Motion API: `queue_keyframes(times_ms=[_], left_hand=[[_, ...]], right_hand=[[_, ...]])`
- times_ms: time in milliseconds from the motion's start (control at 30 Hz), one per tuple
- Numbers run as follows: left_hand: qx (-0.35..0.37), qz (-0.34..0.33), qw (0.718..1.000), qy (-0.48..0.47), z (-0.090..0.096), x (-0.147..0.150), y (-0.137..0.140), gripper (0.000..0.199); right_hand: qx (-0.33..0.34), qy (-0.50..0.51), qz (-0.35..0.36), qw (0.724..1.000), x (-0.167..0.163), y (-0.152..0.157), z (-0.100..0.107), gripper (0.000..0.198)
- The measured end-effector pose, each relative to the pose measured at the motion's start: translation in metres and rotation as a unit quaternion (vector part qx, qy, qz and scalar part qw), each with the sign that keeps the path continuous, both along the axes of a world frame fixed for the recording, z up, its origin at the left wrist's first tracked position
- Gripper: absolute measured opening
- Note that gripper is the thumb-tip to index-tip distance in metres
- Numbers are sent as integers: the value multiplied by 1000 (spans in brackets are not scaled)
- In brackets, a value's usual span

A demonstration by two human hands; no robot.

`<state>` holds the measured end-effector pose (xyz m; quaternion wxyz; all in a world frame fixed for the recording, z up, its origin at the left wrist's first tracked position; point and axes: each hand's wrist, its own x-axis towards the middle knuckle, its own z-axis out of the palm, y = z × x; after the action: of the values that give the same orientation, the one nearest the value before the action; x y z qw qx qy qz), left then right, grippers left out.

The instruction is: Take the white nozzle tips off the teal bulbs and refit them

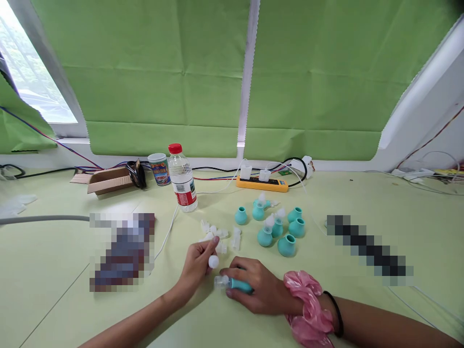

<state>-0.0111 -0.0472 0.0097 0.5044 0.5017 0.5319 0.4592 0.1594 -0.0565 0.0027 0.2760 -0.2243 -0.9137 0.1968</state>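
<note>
My left hand (197,263) pinches a small round white cap (213,262) between thumb and fingers. My right hand (255,285) is wrapped around a teal squeeze bulb (239,285) lying on its side, its clear plastic nozzle (221,282) pointing left towards the cap. The cap and the nozzle are apart. Just beyond my left hand lies a loose group of clear nozzles (236,238) and white caps (209,236), partly hidden by the fingers. Farther right stand several teal bulbs (287,245); some carry a clear nozzle and white cap (268,221), others have open necks.
A red-capped plastic bottle (183,186) stands behind the parts, beside a can (159,169) and an open cardboard box (110,180). A yellow power strip (262,183) with plugs lies near the wall. Cables cross the table (174,324). Blurred objects lie at left and right.
</note>
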Motion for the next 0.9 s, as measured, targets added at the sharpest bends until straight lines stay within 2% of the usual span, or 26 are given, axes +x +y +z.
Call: queue_keyframes(times_ms=[100, 167, 267, 400, 500, 567, 633, 733, 900], left_hand=[[109, 99, 986, 78, 0, -12, 13, 40], [149, 109, 976, 118, -3, -20, 23, 32], [169, 86, 971, 146, -7, -26, 31, 22], [174, 60, 969, 163, -8, -25, 28, 21], [175, -10, 970, 170, -5, -26, 23, 27], [209, -52, 960, 178, -1, -27, 18, 32], [267, -61, 942, 196, 2, -26, 13, 31], [342, -77, 904, 246, 2, -21, 4, 19], [443, -136, 810, 360, -7, -15, -3, 28]], right_hand=[[-12, -5, -6, 1000, 0, 0, 1, 28], [-11, -13, -5, 1000, -1, 0, 3, 28], [-8, -19, -16, 1000, -3, 1, 4, 27], [-2, -5, -42, 999, -3, 2, 1, 28], [-4, 15, -72, 997, -3, 4, -3, 28], [-18, 29, -88, 996, -3, 6, -6, 28], [-24, 47, -105, 993, -2, 10, -8, 28], [-8, 74, -124, 990, -2, 16, -11, 24], [4, 110, -144, 984, -1, 17, -14, 26]])
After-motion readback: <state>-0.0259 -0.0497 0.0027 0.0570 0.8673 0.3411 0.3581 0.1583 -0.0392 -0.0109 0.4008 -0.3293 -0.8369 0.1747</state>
